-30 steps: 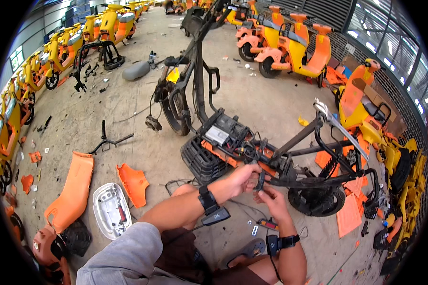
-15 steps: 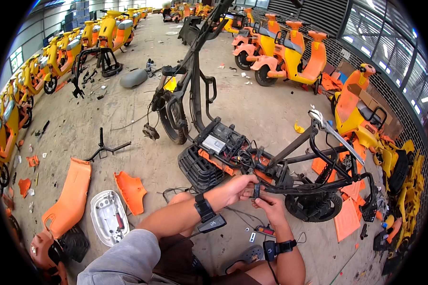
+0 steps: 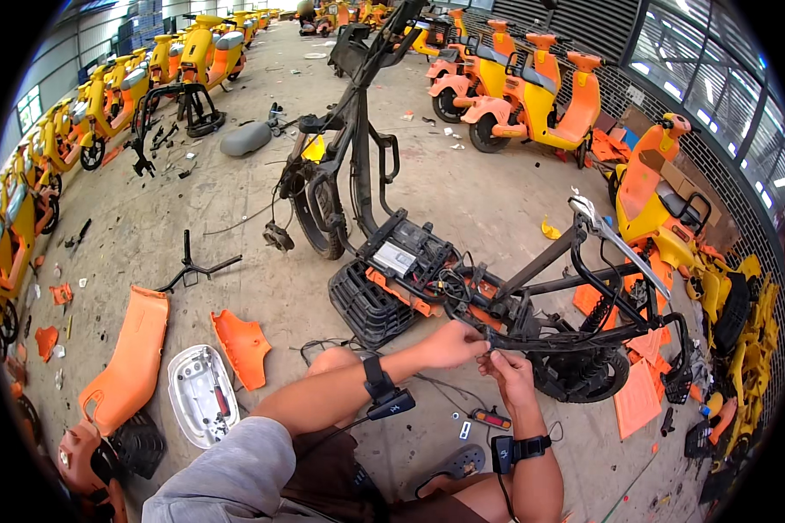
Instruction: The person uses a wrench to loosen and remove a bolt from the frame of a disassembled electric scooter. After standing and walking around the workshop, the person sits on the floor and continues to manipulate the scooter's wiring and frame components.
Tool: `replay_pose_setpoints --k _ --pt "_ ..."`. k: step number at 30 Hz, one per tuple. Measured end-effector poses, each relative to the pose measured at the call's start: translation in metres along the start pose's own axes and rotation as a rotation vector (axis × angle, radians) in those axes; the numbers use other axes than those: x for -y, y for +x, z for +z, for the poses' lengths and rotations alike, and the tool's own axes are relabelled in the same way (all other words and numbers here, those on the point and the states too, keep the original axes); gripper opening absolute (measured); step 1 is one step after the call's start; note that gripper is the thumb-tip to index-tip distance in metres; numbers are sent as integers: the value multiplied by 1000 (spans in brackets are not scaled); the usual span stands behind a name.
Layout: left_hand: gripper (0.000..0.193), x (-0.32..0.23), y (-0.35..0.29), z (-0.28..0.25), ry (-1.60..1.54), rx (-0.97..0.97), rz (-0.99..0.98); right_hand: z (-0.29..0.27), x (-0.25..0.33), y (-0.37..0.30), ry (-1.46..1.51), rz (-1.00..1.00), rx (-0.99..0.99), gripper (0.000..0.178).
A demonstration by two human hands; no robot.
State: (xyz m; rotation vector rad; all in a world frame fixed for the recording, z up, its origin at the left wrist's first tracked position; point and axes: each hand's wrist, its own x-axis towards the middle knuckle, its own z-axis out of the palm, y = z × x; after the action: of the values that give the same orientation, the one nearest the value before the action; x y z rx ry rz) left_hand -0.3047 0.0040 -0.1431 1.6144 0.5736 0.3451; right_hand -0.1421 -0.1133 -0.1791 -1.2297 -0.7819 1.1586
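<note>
A stripped scooter frame [image 3: 532,273] lies across the floor in front of me, dark metal with wiring and a silver controller box [image 3: 394,260] exposed. My left hand [image 3: 456,345] is closed in a pinch at the near edge of the frame. Just right of it, my right hand [image 3: 511,375] has thumb and fingertips pressed together, almost touching the left fingertips. Whatever lies between the fingers is too small or hidden to make out. A black wheel [image 3: 615,375] sits right of my hands, and a black plastic basket [image 3: 366,305] is left of them.
Orange panels [image 3: 135,353] and a white tray [image 3: 183,370] holding a red-handled tool lie at left. A tail light [image 3: 491,419] and loose cables are near my foot. Yellow scooters [image 3: 209,52] line both sides; yellow scrap panels [image 3: 754,349] pile up at right.
Both hands have shifted slightly right, and their fingertips have come closer together. The dark piece seen between them earlier no longer shows.
</note>
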Motion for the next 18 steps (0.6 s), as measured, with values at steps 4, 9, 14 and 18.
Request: replay_pose_setpoints --k 4,9,14,18 --pt "31 4 -6 6 508 -135 200 0 -1 1 -44 49 -56 30" --pt "28 17 -3 7 654 -108 250 5 -2 3 -159 62 -119 31" --pt "26 9 -6 6 671 -50 227 0 -12 4 -283 52 -115 35" --pt "30 6 -8 6 675 -47 197 1 -12 5 -276 30 -134 35"
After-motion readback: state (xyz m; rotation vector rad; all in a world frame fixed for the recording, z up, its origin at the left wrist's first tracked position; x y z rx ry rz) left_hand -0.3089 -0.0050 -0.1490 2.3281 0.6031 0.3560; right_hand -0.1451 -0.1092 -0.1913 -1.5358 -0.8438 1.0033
